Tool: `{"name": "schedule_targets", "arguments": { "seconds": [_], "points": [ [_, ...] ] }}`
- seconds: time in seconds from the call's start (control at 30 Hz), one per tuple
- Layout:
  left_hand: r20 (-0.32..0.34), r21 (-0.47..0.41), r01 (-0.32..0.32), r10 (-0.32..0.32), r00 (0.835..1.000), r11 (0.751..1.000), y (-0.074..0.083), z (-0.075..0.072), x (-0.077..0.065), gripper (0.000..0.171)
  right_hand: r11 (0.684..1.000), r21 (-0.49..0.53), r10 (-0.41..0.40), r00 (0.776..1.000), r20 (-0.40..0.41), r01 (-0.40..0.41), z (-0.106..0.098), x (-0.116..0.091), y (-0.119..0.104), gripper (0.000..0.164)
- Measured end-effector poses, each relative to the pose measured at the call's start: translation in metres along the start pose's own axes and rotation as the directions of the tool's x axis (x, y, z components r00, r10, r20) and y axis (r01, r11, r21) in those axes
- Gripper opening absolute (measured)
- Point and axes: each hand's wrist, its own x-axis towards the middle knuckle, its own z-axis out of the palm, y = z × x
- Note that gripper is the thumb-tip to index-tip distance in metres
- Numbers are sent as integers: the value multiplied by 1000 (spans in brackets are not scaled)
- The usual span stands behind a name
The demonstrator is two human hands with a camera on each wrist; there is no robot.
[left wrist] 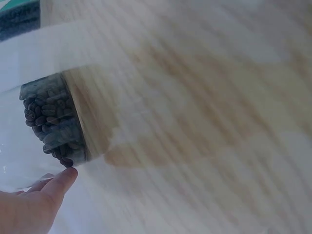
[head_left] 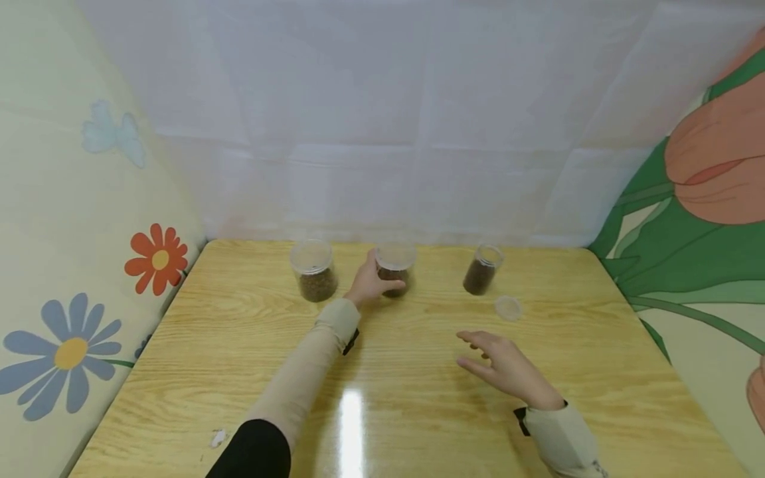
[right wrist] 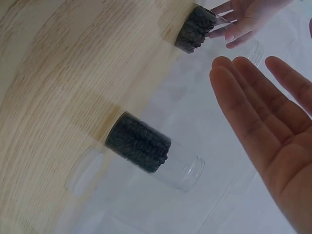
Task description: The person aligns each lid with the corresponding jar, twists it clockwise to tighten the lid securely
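Observation:
My left hand grips a wide clear jar near the back middle of the table, thumb across its front. Dark coffee beans fill its lower part in the left wrist view. My right hand is held over the right part of the table, fingers loosely extended, holding nothing. Beyond it stands a slim clear jar, its mouth uncovered, more than half full of dark beans. A round translucent lid lies on the table just in front of that jar.
Another wide clear jar, with browner contents, stands left of my left hand. The wooden table meets a white cloth backdrop. A small white scrap lies at the front left. Flower-printed cloths flank both sides.

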Motion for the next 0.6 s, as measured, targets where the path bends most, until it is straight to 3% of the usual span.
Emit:
{"name": "schedule_targets", "arguments": {
  "seconds": [0.27, 0.37, 0.6],
  "points": [
    [-26, -15, -27, 27, 999, 1000, -2, -1, 0, 113, 1000, 2, -4, 1000, -2, 4, 0, -2, 0, 41],
    [-38, 3, 3, -3, 999, 1000, 2, -1, -3, 115, 1000, 7, -7, 1000, -5, 7, 0, -3, 1, 41],
    [-111, 19, 95, -92, 990, 995, 14, -6, -21, 99, 1000, -7, -8, 999, -36, 7, -2, -5, 3, 40]
  ]
}}
